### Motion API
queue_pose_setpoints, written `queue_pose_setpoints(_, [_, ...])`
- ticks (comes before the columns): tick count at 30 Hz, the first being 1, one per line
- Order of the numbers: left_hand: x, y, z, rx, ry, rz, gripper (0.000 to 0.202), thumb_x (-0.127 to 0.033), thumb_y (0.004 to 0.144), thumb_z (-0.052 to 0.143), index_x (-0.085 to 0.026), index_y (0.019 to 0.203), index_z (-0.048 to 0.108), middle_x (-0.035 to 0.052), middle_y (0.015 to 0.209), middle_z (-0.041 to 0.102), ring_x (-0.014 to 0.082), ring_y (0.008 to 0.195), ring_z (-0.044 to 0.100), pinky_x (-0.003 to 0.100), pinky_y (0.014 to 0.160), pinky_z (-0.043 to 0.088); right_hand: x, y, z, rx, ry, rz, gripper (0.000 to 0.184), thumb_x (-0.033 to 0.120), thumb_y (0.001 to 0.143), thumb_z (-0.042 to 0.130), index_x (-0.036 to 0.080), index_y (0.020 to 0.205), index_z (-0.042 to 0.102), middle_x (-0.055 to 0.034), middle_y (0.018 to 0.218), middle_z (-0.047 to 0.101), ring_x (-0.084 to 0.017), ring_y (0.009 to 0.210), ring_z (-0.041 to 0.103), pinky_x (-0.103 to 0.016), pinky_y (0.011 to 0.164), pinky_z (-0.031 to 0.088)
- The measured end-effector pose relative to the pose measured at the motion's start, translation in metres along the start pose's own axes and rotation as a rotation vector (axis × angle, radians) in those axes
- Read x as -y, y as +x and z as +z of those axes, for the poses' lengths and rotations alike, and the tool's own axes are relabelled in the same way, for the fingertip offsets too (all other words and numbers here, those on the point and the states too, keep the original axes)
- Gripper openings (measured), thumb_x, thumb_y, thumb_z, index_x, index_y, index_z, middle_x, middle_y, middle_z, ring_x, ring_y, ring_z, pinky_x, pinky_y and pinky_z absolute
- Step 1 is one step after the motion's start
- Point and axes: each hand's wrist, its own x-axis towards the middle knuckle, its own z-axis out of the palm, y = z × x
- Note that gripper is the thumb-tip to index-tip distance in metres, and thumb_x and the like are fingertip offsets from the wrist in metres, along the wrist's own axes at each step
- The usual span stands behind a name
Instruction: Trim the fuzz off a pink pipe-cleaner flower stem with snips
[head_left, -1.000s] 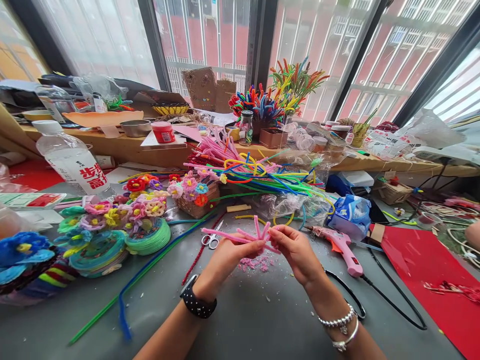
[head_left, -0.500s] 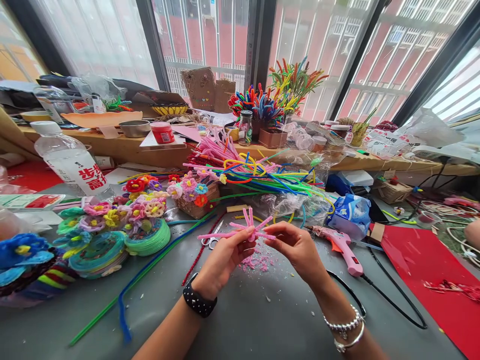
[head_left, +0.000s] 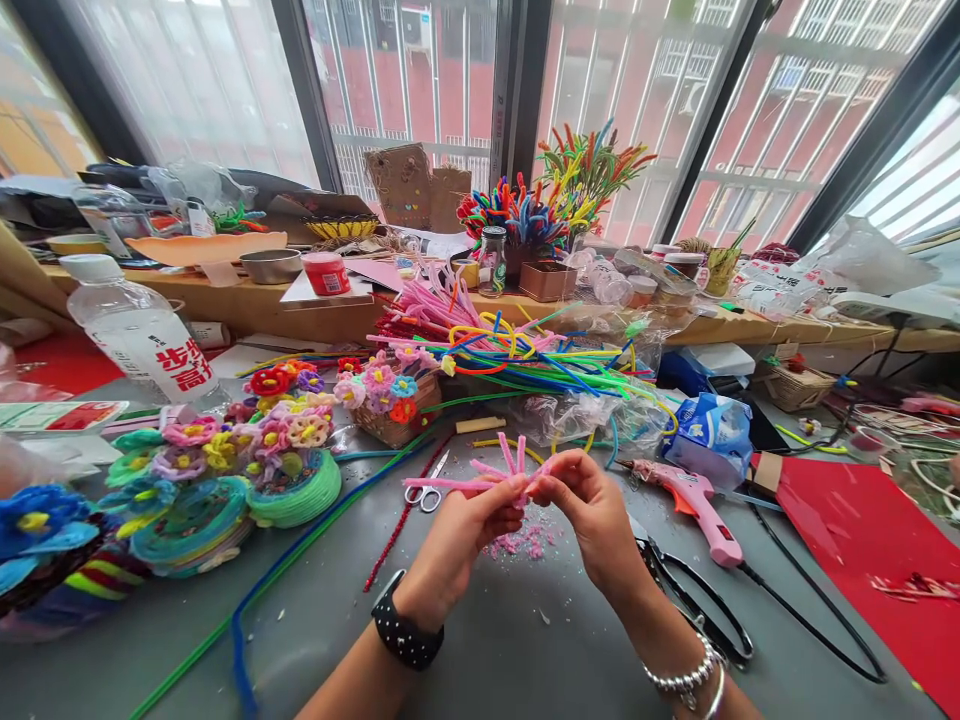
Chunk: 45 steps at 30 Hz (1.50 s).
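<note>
Pink pipe cleaners [head_left: 505,467], joined so that several stems spread out, are held over the middle of the table. My left hand [head_left: 476,530] pinches the bunch near its centre, with one long stem pointing left. The fingers of my right hand [head_left: 581,505] are closed on the bunch from the other side, close to the left fingertips. Exactly where the stems join is hidden by my fingers. Pink fuzz clippings [head_left: 523,542] lie on the table just below. Small scissors [head_left: 426,492] rest to the left of my hands.
A pink glue gun [head_left: 697,505] with its cord and black-handled pliers [head_left: 694,590] lie at right. Long pipe cleaners [head_left: 555,360] are piled behind my hands. Fuzzy flower pots [head_left: 292,490] and a water bottle [head_left: 142,330] stand at left. Red sheets [head_left: 847,540] cover the far right.
Both hands have moved slightly down and right with the pink pipe cleaners. My right fingers have closed in on the bunch beside the left fingertips. More of the black-handled pliers shows.
</note>
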Motion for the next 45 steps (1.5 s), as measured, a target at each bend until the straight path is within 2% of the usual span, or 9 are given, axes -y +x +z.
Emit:
queue_pose_setpoints(6, [0.002,0.003,-0.002,0.012,-0.011,0.035,0.017,-0.029,0.065,0.065,-0.013,0.072,0.068,0.0041,0.072,0.065,0.0118,0.068,0.058,0.021,0.068,0.046,-0.001,-0.002,0.002,-0.115,-0.136,-0.065,0.008,0.025,0.069,0.065,0.02,0.069,0.059,0.0015,0.065,0.061,-0.013,0.062,0.056,-0.026,0.062,0.044])
queue_pose_setpoints(11, [0.002,0.004,-0.002,-0.06,-0.02,0.073,0.013,-0.027,0.064,0.066,-0.014,0.064,0.065,0.001,0.062,0.062,0.0097,0.06,0.056,0.02,0.061,0.045,0.002,-0.006,0.0,-0.081,-0.424,-0.178,0.01,0.02,0.072,0.06,0.023,0.08,0.065,-0.0028,0.08,0.065,-0.018,0.075,0.058,-0.03,0.07,0.044])
queue_pose_setpoints(17, [0.001,0.003,-0.001,-0.079,0.013,0.087,0.016,-0.029,0.064,0.066,-0.013,0.063,0.063,0.0,0.06,0.06,0.0087,0.058,0.054,0.019,0.06,0.044,0.0,-0.007,-0.004,0.024,-0.749,-0.475,0.024,0.013,0.075,0.054,0.028,0.09,0.066,-0.0029,0.081,0.065,-0.02,0.077,0.057,-0.032,0.072,0.042])
queue_pose_setpoints(22, [0.001,0.003,-0.001,-0.081,0.038,0.08,0.02,-0.031,0.063,0.066,-0.011,0.064,0.064,0.0013,0.059,0.059,0.0087,0.056,0.053,0.02,0.058,0.043,-0.004,-0.007,-0.004,0.075,-1.085,-0.822,0.024,0.009,0.078,0.048,0.016,0.097,0.062,-0.0082,0.078,0.063,-0.02,0.075,0.055,-0.033,0.065,0.046])
queue_pose_setpoints(27, [0.002,0.004,-0.002,-0.05,0.008,0.069,0.019,-0.03,0.063,0.066,-0.011,0.064,0.064,0.0019,0.061,0.06,0.0093,0.058,0.053,0.02,0.06,0.043,-0.002,-0.007,-0.003,0.092,-1.241,-0.954,0.021,0.007,0.079,0.046,0.009,0.091,0.062,-0.0108,0.074,0.063,-0.02,0.072,0.054,-0.032,0.063,0.048])
queue_pose_setpoints(31, [0.002,0.005,-0.003,-0.004,-0.028,0.081,0.016,-0.028,0.064,0.066,-0.013,0.068,0.065,0.0023,0.067,0.062,0.0101,0.064,0.055,0.021,0.065,0.044,0.001,-0.007,-0.004,0.109,-1.12,-0.828,0.021,0.009,0.079,0.048,0.012,0.095,0.062,-0.0093,0.08,0.064,-0.02,0.076,0.055,-0.032,0.067,0.048])
queue_pose_setpoints(37, [0.001,0.005,-0.004,-0.02,-0.04,0.084,0.015,-0.028,0.066,0.065,-0.013,0.069,0.066,0.0023,0.069,0.062,0.0099,0.067,0.056,0.022,0.068,0.045,0.006,-0.006,0.001,-0.002,-0.574,-0.222,0.013,0.026,0.077,0.055,0.017,0.085,0.06,-0.0032,0.078,0.064,-0.015,0.07,0.058,-0.027,0.064,0.048])
queue_pose_setpoints(40, [0.001,0.005,-0.002,-0.026,-0.019,0.091,0.016,-0.029,0.064,0.066,-0.013,0.068,0.065,0.0014,0.067,0.061,0.0096,0.066,0.055,0.021,0.067,0.044,0.006,-0.005,0.002,-0.008,-0.44,-0.064,0.016,0.032,0.074,0.058,0.016,0.074,0.06,-0.0012,0.071,0.062,-0.014,0.066,0.056,-0.024,0.062,0.045])
queue_pose_setpoints(45, [0.004,0.006,-0.001,-0.04,0.106,0.182,0.017,-0.03,0.066,0.064,-0.013,0.069,0.063,0.0016,0.068,0.06,0.0099,0.066,0.052,0.02,0.061,0.042,0.002,-0.004,0.004,-0.018,-0.157,0.191,0.02,0.035,0.069,0.061,0.016,0.075,0.061,0.0008,0.07,0.059,-0.011,0.063,0.051,-0.022,0.06,0.041])
